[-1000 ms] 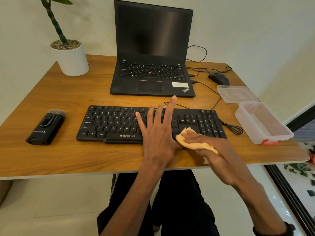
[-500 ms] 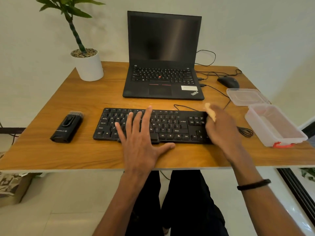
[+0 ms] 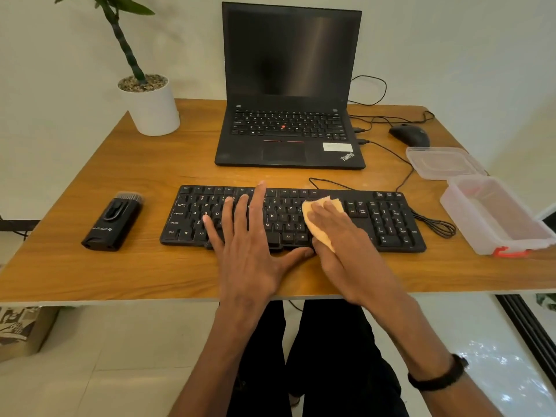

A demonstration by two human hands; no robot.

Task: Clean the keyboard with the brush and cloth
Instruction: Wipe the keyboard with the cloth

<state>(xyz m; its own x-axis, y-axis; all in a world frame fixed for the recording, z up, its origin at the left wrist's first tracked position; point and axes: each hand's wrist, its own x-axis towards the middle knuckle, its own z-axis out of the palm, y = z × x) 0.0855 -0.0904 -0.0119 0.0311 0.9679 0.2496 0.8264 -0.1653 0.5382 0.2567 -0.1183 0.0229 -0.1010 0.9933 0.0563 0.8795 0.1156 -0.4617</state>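
Observation:
A black keyboard [image 3: 388, 219] lies across the middle of the wooden desk [image 3: 120, 272]. My left hand [image 3: 249, 245] rests flat on its left and middle keys, fingers spread and straight. My right hand [image 3: 343, 245] presses a folded yellow cloth [image 3: 316, 213] onto the keys right of centre, fingers laid flat over it. The black brush tool [image 3: 112, 221], bristles at its far end, lies on the desk left of the keyboard, untouched.
An open black laptop [image 3: 288, 115] stands behind the keyboard. A potted plant [image 3: 150, 106] is at the back left. A mouse [image 3: 410, 135], a clear lid [image 3: 442, 162] and a clear plastic box [image 3: 493, 215] sit at the right, with cables between.
My right hand slid the cloth from the keyboard's right end back toward the centre keys. My left hand stayed flat on the keyboard. The camera view shifted.

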